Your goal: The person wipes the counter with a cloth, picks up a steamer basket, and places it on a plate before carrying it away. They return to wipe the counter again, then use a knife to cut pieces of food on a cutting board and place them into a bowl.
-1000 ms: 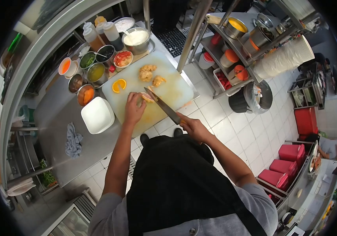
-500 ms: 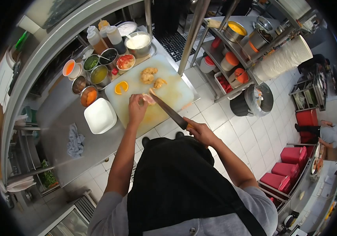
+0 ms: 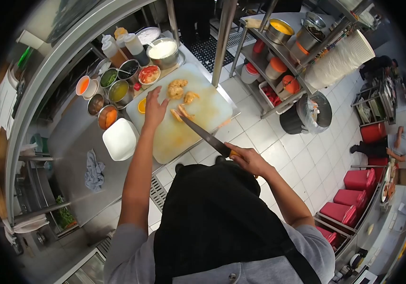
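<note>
My right hand (image 3: 249, 161) grips a long knife (image 3: 208, 137) by its yellowish handle. The blade tip reaches the cut slices of fried food (image 3: 176, 115), perhaps chicken, on the white cutting board (image 3: 169, 146). Fingers apart and holding nothing, my left hand (image 3: 155, 108) is over the board's left side, partly covering an orange half (image 3: 142, 105). Farther up the board lie a larger browned, crusty piece (image 3: 177, 88) and a smaller one (image 3: 191, 97).
A square white container (image 3: 120, 139) sits left of the board, with metal tubs (image 3: 120, 92) of ingredients behind it. Squeeze bottles (image 3: 113, 49) stand farther back. A cloth (image 3: 94, 170) lies on the steel counter. At right are shelves and a bin (image 3: 294, 119).
My left hand has released the piece it held and moved up and left, its fingers spreading. Slices now lie at the knife tip. My right hand still holds the knife.
</note>
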A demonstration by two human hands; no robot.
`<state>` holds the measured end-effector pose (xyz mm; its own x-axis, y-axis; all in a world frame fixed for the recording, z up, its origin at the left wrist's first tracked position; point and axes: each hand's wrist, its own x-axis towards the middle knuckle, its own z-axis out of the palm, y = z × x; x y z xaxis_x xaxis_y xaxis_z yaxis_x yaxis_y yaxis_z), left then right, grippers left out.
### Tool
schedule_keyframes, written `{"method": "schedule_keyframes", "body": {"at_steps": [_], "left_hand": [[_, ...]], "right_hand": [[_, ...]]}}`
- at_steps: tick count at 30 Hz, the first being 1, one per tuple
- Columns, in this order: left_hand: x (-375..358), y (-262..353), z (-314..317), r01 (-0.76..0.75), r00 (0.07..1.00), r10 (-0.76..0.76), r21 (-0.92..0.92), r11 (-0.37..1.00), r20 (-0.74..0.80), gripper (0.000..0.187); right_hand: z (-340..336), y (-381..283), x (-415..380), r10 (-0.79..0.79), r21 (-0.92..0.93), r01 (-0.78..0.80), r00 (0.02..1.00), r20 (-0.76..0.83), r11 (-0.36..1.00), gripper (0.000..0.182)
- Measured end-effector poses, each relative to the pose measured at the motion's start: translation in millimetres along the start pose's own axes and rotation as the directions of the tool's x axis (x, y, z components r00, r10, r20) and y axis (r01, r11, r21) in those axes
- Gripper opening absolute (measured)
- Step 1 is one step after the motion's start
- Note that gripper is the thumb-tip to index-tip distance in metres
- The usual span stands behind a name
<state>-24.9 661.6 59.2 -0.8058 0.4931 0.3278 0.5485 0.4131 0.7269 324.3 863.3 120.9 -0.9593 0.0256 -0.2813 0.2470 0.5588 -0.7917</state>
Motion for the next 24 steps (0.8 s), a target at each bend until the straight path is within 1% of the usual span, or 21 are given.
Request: {"method": "schedule_keyframes", "body": {"at_steps": [1,3,4,6,7,9,10,12,13,15,16,18,19,20,22,24], "left_hand": [[12,-1,3,-0.003,1.0,0.003,0.0,1.0,0.003,0.057],[30,-6,13,-0.085,0.987,0.063,0.15,0.985,0.147,0.056],[33,-8,17,-0.093,0.986,0.071,0.147,0.985,0.15,0.056],[39,-11,26,-0.079,0.976,0.063,0.069,0.994,0.211,0.052],[40,-13,28,-0.086,0.973,0.069,0.068,0.994,0.219,0.052],[38,-18,29,-0.051,0.977,0.03,0.094,0.994,0.211,0.046],[36,-20,28,-0.05,0.976,0.027,0.097,0.994,0.218,0.046],[32,-20,18,0.046,0.984,-0.065,0.118,0.992,0.165,0.044],[29,-21,9,0.045,0.984,-0.066,0.126,0.991,0.164,0.044],[15,-26,-14,0.128,0.98,-0.13,0.025,0.991,0.153,0.044],[6,-27,-27,0.13,0.98,-0.134,0.039,0.991,0.148,0.044],[-17,-21,-49,0.273,0.924,-0.254,-0.029,0.961,0.287,0.049],[-29,-20,-54,0.222,0.933,-0.214,0.004,0.975,0.29,0.054],[-38,-14,-57,0.23,0.933,-0.22,0.001,0.973,0.286,0.054],[-53,1,-59,0.258,0.866,-0.25,0.042,0.965,0.433,0.054],[-62,0,-51,0.263,0.888,-0.239,-0.008,0.965,0.393,0.053]], "right_hand": [[1,0,-4,0.001,0.002,-0.001,1.0,-0.003,1.0,0.053],[2,0,-12,0.029,0.029,-0.029,0.999,-0.014,0.999,0.053],[1,-2,-17,0.03,0.029,-0.03,0.999,-0.022,0.999,0.053],[-1,-8,-26,0.069,0.037,-0.067,0.997,-0.043,0.997,0.053],[0,-10,-28,0.074,0.043,-0.072,0.996,-0.051,0.996,0.053],[2,-14,-32,0.161,0.097,-0.159,0.987,-0.018,0.983,0.054],[3,-18,-33,0.163,0.104,-0.161,0.986,-0.016,0.981,0.054],[3,-28,-29,0.219,0.132,-0.226,0.974,0.06,0.965,0.054],[7,-27,-25,0.212,0.137,-0.219,0.975,0.062,0.966,0.054],[21,-19,-15,0.037,0.086,-0.036,0.999,-0.004,0.996,0.053],[26,-18,-7,0.025,0.093,-0.025,1.0,0.002,0.995,0.053],[31,-16,8,0.006,0.066,-0.004,1.0,-0.018,0.998,0.053],[30,-16,15,0.002,0.065,-0.001,1.0,-0.01,0.998,0.053],[29,-17,23,0.01,0.027,-0.01,1.0,-0.012,1.0,0.052],[29,-14,30,0.025,-0.023,-0.025,1.0,-0.001,0.999,0.052],[32,-7,40,-0.026,0.067,0.028,0.999,-0.038,0.997,0.051]]}}
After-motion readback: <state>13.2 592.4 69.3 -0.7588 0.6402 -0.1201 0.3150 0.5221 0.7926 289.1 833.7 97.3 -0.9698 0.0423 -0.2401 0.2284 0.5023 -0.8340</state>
